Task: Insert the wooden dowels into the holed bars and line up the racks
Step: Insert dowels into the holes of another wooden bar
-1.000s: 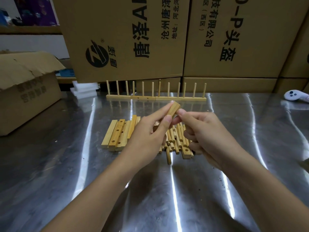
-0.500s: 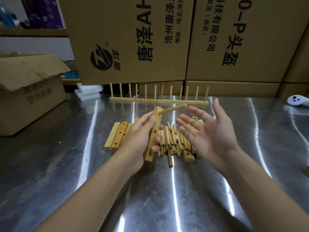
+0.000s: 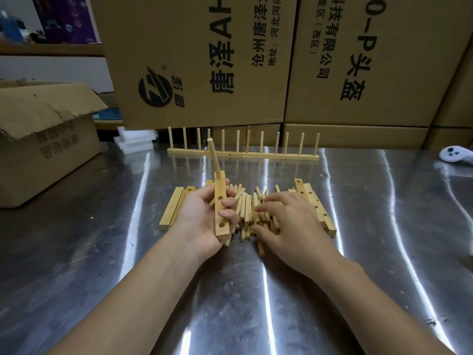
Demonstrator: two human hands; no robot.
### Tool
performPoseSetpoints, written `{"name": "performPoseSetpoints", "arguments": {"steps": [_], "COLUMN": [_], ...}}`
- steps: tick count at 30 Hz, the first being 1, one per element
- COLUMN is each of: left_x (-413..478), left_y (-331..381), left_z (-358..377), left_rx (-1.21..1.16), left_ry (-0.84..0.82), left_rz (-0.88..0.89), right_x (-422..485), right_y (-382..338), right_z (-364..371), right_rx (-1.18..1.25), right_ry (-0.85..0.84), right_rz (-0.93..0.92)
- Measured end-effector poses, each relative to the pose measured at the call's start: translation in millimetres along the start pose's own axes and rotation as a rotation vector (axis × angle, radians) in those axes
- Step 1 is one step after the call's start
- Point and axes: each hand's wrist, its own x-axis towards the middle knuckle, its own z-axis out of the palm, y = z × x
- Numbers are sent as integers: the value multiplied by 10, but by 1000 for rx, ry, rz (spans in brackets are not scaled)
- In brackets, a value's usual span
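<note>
Table [image 3: 102, 278]: two finished racks [image 3: 243, 156] stand end to end along the far edge. Mid-table, a pile of loose dowels [image 3: 245, 208] lies between spare bars [image 3: 174, 208].

Your right hand [image 3: 289, 224], raised and open half a second ago, has dropped onto the pile. Its fingers are spread and the grip has closed on nothing yet.

Your left hand [image 3: 199, 221] keeps its grip curled round the bar [image 3: 220, 208], just above the pile.

One dowel [image 3: 214, 160] now stands seated in the bar's far hole. The first peg looks done; the other holes are empty, so fetch the next.
</note>
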Motion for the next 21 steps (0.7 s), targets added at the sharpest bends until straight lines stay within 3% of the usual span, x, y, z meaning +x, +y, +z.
{"name": "performPoseSetpoints", "arguments": {"steps": [5,13,16,19,21], "left_x": [7,8,5,1,1], "left_y": [4,5,6,-1,-14], "left_z": [-4,1,8,20,23], "left_rx": [-1,5,24,70,116], "left_ry": [4,6,4,6,15], "left_rz": [6,16,33,60,76], "right_x": [39,59,71,81,80], "right_y": [-94,-137,-192,-251,-271], "right_z": [124,26,-99,-218,-262], "right_rx": [-66,14,372,902,1068], "right_ry": [18,302,452,436,420], "right_rz": [-35,-29,79,256,331]}}
